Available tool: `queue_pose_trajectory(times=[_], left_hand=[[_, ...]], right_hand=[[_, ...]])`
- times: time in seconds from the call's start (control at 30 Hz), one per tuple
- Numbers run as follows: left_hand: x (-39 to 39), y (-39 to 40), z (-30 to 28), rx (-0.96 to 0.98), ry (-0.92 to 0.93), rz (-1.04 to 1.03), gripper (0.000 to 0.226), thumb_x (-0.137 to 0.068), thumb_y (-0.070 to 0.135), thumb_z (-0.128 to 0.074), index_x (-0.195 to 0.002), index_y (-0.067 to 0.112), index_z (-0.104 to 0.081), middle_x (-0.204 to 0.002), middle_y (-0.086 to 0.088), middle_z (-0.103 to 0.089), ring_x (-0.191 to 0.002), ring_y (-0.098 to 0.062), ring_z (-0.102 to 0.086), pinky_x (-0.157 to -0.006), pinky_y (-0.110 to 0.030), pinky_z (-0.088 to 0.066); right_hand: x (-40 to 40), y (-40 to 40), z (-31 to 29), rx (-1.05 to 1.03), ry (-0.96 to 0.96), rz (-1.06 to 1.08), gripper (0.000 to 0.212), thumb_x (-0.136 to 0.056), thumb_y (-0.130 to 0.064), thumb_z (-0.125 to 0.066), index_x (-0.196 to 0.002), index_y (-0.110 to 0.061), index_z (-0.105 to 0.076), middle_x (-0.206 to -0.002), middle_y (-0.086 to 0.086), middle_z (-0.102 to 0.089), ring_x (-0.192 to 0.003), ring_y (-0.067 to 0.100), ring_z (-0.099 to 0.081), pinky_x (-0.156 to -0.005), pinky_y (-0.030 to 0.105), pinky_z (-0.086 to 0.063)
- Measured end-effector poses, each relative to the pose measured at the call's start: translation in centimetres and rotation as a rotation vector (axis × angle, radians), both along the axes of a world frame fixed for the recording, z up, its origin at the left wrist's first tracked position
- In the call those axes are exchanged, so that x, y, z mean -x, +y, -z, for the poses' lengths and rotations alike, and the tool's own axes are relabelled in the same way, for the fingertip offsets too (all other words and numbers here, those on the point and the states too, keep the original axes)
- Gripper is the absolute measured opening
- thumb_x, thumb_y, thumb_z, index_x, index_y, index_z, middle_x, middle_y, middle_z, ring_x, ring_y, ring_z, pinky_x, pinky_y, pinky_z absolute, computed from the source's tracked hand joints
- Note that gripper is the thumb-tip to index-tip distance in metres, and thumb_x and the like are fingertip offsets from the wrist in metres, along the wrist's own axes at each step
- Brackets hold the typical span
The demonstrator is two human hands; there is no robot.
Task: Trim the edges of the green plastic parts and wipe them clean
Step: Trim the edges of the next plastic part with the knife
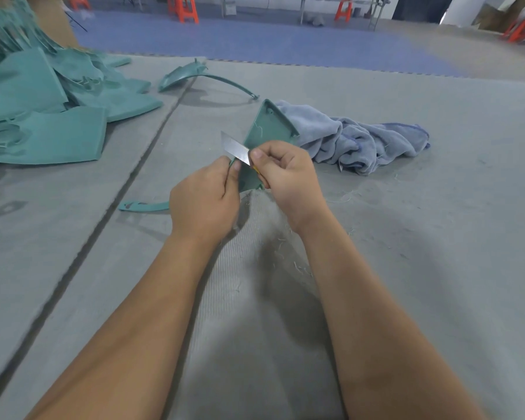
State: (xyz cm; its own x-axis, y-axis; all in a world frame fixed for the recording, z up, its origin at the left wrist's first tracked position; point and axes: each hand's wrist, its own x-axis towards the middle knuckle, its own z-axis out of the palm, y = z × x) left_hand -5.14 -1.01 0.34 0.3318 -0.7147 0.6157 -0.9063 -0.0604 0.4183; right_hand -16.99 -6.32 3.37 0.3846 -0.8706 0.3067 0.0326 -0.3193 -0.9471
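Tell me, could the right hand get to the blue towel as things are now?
Probably not straight away: the right hand is gripping the blade against the green part. The towel lies just beyond, with nothing between.

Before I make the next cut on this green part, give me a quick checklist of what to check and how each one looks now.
1. Left hand holds the green part: ok.
2. Right hand grips the blade: ok.
3. Blade sits at the part's left edge: ok.
4. Left fingertips away from the blade: not ok, they sit right beside it.
5. Cloth close by for wiping: ok, it lies just behind the part.
6. Edge fully trimmed: cannot tell.
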Motion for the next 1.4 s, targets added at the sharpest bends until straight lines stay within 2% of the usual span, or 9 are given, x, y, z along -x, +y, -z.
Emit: queue_pose_trajectory(times=[0.17,0.33,0.5,0.67,0.83,1.07,1.2,1.3,1.4], left_hand=[[0.1,0.0,-0.1,0.021,0.01,0.006,0.039,-0.097,0.042,-0.028,-0.069,0.016,-0.035,-0.061,0.001,-0.041,-0.057,-0.027,-0.035,-0.052,-0.034,-0.019],[0.1,0.0,0.0,0.026,-0.003,0.005,0.04,-0.098,0.041,-0.028,-0.068,0.016,-0.033,-0.058,0.004,-0.036,-0.055,-0.026,-0.033,-0.049,-0.034,-0.009],[0.0,-0.1,0.1,0.029,0.002,0.01,0.04,-0.099,0.041,-0.027,-0.068,0.016,-0.032,-0.059,0.002,-0.039,-0.055,-0.027,-0.035,-0.05,-0.034,-0.015],[0.0,-0.2,0.1,0.021,0.001,0.001,0.04,-0.098,0.042,-0.026,-0.068,0.016,-0.034,-0.059,0.002,-0.039,-0.055,-0.027,-0.033,-0.05,-0.034,-0.014],[0.0,-0.2,0.1,0.014,-0.004,0.0,0.04,-0.099,0.042,-0.026,-0.068,0.016,-0.034,-0.055,0.006,-0.036,-0.054,-0.026,-0.034,-0.048,-0.033,-0.014],[0.0,-0.2,0.2,0.022,0.005,0.002,0.041,-0.099,0.042,-0.026,-0.069,0.015,-0.036,-0.056,0.006,-0.037,-0.053,-0.026,-0.036,-0.049,-0.033,-0.016],[0.0,-0.1,0.2,0.025,-0.008,0.012,0.042,-0.1,0.04,-0.027,-0.069,0.014,-0.038,-0.055,0.004,-0.038,-0.052,-0.027,-0.038,-0.049,-0.032,-0.021],[0.1,0.0,0.3,0.029,-0.025,0.007,0.04,-0.1,0.038,-0.03,-0.068,0.014,-0.036,-0.055,0.004,-0.037,-0.05,-0.027,-0.037,-0.048,-0.031,-0.02],[0.1,0.2,0.3,0.032,-0.031,0.006,0.039,-0.1,0.035,-0.031,-0.067,0.015,-0.032,-0.052,0.009,-0.029,-0.048,-0.023,-0.032,-0.045,-0.028,-0.012]], right_hand=[[-0.4,-0.1,0.0,0.021,-0.011,0.091,0.034,-0.093,-0.006,-0.057,-0.06,-0.016,-0.056,-0.052,-0.006,-0.038,-0.054,0.013,-0.032,-0.056,0.03,-0.028],[-0.6,0.0,0.0,0.056,0.018,0.156,0.035,-0.092,-0.01,-0.059,-0.059,-0.019,-0.056,-0.054,-0.005,-0.041,-0.054,0.009,-0.034,-0.055,0.026,-0.03],[-0.9,0.2,-0.1,0.093,0.073,0.232,0.04,-0.092,-0.013,-0.06,-0.055,-0.024,-0.05,-0.045,-0.015,-0.035,-0.049,0.004,-0.032,-0.051,0.019,-0.028],[-1.1,0.3,-0.3,0.097,0.083,0.276,0.033,-0.093,-0.014,-0.059,-0.06,-0.011,-0.055,-0.044,-0.013,-0.033,-0.05,0.005,-0.03,-0.052,0.023,-0.027],[-1.2,0.3,-0.7,0.08,0.08,0.29,0.043,-0.093,-0.014,-0.058,-0.053,-0.023,-0.046,-0.041,-0.014,-0.032,-0.047,0.006,-0.029,-0.05,0.019,-0.025],[-1.5,-0.2,-1.4,0.092,0.069,0.352,0.028,-0.092,-0.017,-0.058,-0.072,0.001,-0.061,-0.056,-0.006,-0.039,-0.056,0.009,-0.033,-0.056,0.028,-0.03],[-1.4,-0.9,-2.0,0.076,0.071,0.402,0.036,-0.093,-0.018,-0.057,-0.057,-0.014,-0.053,-0.043,-0.014,-0.033,-0.046,0.005,-0.028,-0.048,0.019,-0.024],[-1.0,-1.8,-2.4,0.076,0.031,0.442,0.033,-0.093,-0.017,-0.057,-0.069,0.005,-0.058,-0.048,-0.012,-0.029,-0.048,0.006,-0.024,-0.046,0.02,-0.022],[-0.9,-2.0,-2.5,0.089,0.02,0.437,0.031,-0.094,-0.017,-0.057,-0.073,0.006,-0.059,-0.051,-0.01,-0.03,-0.05,0.005,-0.025,-0.048,0.021,-0.024]])
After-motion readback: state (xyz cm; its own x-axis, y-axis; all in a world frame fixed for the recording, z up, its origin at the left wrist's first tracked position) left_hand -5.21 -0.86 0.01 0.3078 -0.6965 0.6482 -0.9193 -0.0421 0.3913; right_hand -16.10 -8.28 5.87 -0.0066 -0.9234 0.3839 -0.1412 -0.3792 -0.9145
